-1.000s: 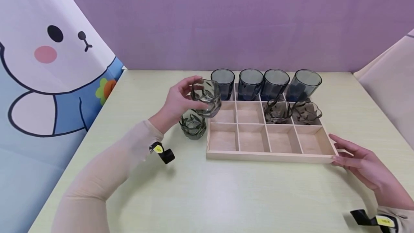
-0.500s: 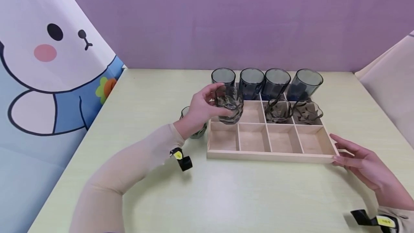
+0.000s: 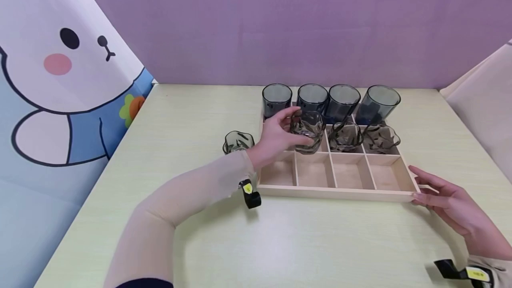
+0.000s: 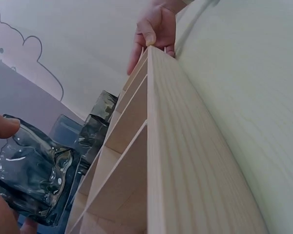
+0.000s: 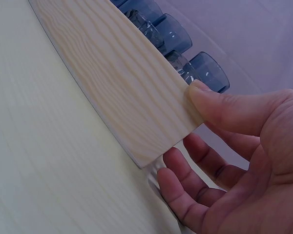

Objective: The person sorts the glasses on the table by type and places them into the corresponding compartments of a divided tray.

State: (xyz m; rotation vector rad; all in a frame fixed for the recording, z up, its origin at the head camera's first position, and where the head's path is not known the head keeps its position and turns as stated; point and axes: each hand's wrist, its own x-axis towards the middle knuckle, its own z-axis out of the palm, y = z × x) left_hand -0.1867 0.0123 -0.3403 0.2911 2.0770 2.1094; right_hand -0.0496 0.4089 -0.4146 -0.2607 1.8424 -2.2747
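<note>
My left hand (image 3: 278, 136) grips a smoky, wavy-sided glass tumbler (image 3: 308, 130) between thumb and fingers. It holds the tumbler above the middle row of a divided wooden tray (image 3: 336, 193), at the second compartment from the left. In the left wrist view this tumbler (image 4: 34, 168) appears close beside the tray's dividers. My right hand (image 3: 452, 203) holds the tray's front right corner. The right wrist view shows its thumb (image 5: 229, 109) on the front board and curled fingers at the end. Another wavy tumbler (image 3: 237, 140) stands left of the tray, partly hidden by my left arm.
Several taller blue-grey glasses (image 3: 277, 97) fill the tray's back row, the rightmost (image 3: 378, 103) leaning right. Two wavy tumblers, one (image 3: 345, 137) beside the other (image 3: 381, 139), sit in the middle row's right compartments. A purple backdrop (image 3: 256, 26) rises behind the table (image 3: 300, 243).
My left hand has carried the tumbler rightward from beside the tray to over its middle row. My right hand stays at the tray's corner.
</note>
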